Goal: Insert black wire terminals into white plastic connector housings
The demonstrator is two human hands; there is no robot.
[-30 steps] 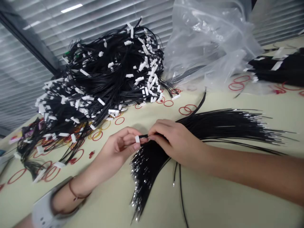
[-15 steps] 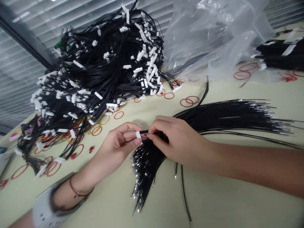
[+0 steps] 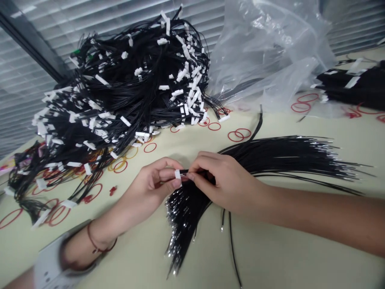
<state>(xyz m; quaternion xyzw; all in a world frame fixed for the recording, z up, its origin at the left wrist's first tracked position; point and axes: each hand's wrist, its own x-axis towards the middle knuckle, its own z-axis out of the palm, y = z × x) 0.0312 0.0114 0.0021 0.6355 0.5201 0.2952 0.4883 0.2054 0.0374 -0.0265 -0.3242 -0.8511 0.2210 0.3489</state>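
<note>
White connector (image 3: pixel 177 174) on black wire (image 3: pixel 184 171); red rubber bands (image 3: pixel 235 141) on pale-green tabletop (image 3: pixel 270 257).

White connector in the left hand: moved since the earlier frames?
Yes, slightly: the white connector sits a little farther right of the red rubber band, toward the right hand.

Blurred pale wristband (image 3: pixel 49 263), probably, edge-cut
</note>
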